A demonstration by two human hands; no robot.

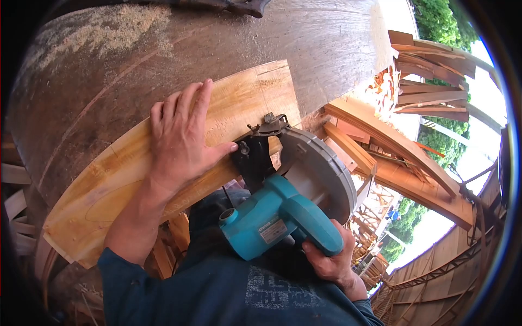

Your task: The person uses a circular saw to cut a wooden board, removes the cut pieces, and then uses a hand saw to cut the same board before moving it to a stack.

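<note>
A long, curved wooden board (117,179) lies on the brown worktable, its near edge overhanging toward my body. My left hand (182,130) rests flat on the board with fingers spread, the thumb reaching to the saw's base plate. A teal circular saw (272,217) with a grey blade guard sits at the board's near edge, close to its right end. My right hand (331,258) is wrapped around the saw's rear handle; the trigger is hidden. The guard covers most of the blade.
Sawdust (103,32) is scattered over the worktable (331,43). A dark object (239,6) lies at the table's far edge. To the right are stacked planks (429,81), wood shavings (380,92) and long timber beams (402,157). More wood pieces (16,185) lie at lower left.
</note>
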